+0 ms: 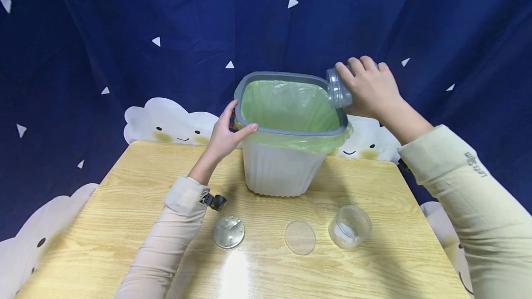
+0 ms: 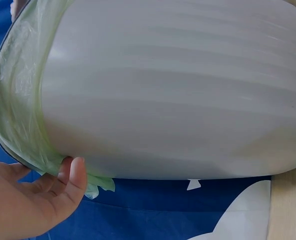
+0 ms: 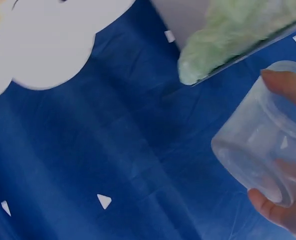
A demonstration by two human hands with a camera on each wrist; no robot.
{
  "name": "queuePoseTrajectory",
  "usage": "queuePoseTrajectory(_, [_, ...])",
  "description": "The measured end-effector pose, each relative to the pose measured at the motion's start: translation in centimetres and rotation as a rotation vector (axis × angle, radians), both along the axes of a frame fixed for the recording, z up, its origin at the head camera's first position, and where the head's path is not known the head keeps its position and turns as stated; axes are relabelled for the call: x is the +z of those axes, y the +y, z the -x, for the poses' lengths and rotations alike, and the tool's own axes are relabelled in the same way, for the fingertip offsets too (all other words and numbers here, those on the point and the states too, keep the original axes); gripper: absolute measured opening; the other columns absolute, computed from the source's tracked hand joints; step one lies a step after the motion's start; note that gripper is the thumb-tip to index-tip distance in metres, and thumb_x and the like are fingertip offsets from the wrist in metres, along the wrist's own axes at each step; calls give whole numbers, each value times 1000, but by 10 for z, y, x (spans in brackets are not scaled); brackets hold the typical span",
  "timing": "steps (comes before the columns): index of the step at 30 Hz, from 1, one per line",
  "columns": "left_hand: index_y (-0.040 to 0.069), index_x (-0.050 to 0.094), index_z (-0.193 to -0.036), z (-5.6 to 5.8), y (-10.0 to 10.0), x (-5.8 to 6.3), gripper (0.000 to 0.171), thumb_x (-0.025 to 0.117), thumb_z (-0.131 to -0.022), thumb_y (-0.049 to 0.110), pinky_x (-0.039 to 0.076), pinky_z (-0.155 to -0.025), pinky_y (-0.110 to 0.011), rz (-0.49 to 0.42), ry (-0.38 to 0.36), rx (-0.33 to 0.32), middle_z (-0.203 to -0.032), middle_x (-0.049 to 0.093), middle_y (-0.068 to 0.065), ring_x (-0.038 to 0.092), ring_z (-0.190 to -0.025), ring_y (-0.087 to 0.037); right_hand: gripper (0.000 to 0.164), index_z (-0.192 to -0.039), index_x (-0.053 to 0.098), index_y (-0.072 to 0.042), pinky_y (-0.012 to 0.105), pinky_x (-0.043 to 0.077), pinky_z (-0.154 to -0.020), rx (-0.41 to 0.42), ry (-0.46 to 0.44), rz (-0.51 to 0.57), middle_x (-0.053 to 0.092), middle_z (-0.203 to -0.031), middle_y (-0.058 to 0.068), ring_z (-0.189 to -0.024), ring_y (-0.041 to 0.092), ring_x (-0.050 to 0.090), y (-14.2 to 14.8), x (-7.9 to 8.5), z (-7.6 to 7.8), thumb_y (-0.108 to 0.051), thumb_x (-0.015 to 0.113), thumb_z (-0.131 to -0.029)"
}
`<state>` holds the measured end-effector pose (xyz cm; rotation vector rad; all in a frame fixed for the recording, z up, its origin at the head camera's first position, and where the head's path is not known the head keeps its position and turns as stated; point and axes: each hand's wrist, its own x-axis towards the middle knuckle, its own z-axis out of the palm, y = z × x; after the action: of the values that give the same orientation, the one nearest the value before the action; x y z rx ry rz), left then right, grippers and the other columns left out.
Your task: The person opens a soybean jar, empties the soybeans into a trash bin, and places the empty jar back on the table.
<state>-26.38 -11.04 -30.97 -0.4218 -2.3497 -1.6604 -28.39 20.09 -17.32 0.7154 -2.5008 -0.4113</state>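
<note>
A white trash bin [image 1: 282,170] with a grey rim stands on the table, lined with a green bag [image 1: 287,105] folded over its edge. My left hand [image 1: 226,135] grips the bin at its left rim corner, thumb in front; in the left wrist view its fingers [image 2: 70,175] bend against the bag's edge. In my right hand [image 1: 370,84] is a clear plastic jar [image 1: 338,89], tipped on its side over the right rim with its mouth toward the bin. The right wrist view shows the jar [image 3: 257,140] gripped between fingers and thumb, see-through, with no contents visible.
On the wooden table [image 1: 137,183] in front of the bin lie a silver lid [image 1: 229,232], a clear round disc [image 1: 300,237] and an upright clear container [image 1: 350,226]. A dark blue curtain [image 1: 187,22] with white clouds hangs close behind.
</note>
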Motion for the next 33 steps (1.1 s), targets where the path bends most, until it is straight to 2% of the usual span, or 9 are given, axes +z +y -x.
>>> queuePoseTrajectory(7, [15,23,-145,0,0,0,82,67,-79,33,43,-73,-36,4,3,2,-132,39,-13,48,-93,-26,94,-129,37,-5,61,40,-74,14,-20,308,47,-119,23,-106,43,44,9,8,-15,-33,83,-52])
queuePoseTrajectory(14, [16,22,-145,3,-4,-2,80,67,-80,31,42,-74,-37,-2,7,3,-131,40,-15,47,-94,-29,97,-133,37,-5,59,37,-80,2,-142,567,49,-119,22,-103,41,46,19,9,-32,-29,86,-52])
queuePoseTrajectory(17, [11,21,-145,2,-5,1,79,65,-81,25,42,-77,-41,-14,13,-7,-132,39,-19,48,-96,-33,99,-134,35,-4,56,35,-83,13,-187,683,50,-121,22,-104,40,46,24,6,-38,-28,86,-52])
queuePoseTrajectory(24, [0,20,-143,-23,0,26,75,61,-83,17,40,-81,-43,-6,13,-19,-131,36,-26,46,-99,-38,100,-137,34,-11,51,34,-83,8,-252,821,53,-119,17,-103,35,48,38,-2,-58,-25,87,-53])
queuePoseTrajectory(27, [-1,20,-143,-25,1,28,74,60,-83,17,41,-81,-42,5,14,-14,-130,37,-26,47,-97,-37,99,-137,34,-15,39,35,-84,8,-275,861,54,-120,14,-104,29,49,44,-9,-66,-23,87,-54])
queuePoseTrajectory(31, [3,19,-144,-11,-3,15,76,62,-82,17,41,-79,-42,-3,19,-18,-130,38,-25,48,-94,-36,97,-137,35,-19,19,34,-80,48,-312,924,55,-119,10,-103,13,50,50,-22,-75,-14,87,-55])
queuePoseTrajectory(33, [5,19,-144,-3,-5,7,78,63,-82,19,42,-78,-42,-5,21,-17,-130,39,-23,48,-94,-35,97,-136,36,-18,15,35,-79,95,-334,971,55,-118,8,-102,7,49,52,-29,-79,-6,86,-54])
